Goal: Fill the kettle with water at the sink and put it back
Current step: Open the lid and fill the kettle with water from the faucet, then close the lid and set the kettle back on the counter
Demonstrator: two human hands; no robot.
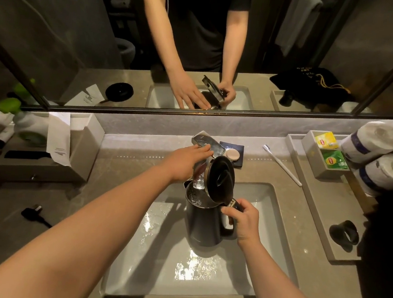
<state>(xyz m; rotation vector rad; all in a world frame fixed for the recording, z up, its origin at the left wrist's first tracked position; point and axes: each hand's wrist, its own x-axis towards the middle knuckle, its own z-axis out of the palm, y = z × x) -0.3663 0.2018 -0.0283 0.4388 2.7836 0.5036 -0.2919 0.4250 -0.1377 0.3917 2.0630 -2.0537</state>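
Note:
A dark grey kettle [202, 223] hangs upright over the white sink basin [157, 259], its round lid [220, 178] flipped open. My right hand [244, 220] is shut on the kettle's handle. Water runs from the chrome faucet [209, 145] into the kettle's open mouth and bubbles inside. My left hand [186, 161] rests on the faucet's lever, fingers laid flat over it.
A soap dish [233, 153] and a toothbrush [282, 164] lie behind the sink. A tray with tea bags [328, 148] and paper rolls [372, 140] stands at the right. A black plug [35, 213] lies on the counter at the left, near a grey organiser [82, 143]. The mirror [200, 42] is straight ahead.

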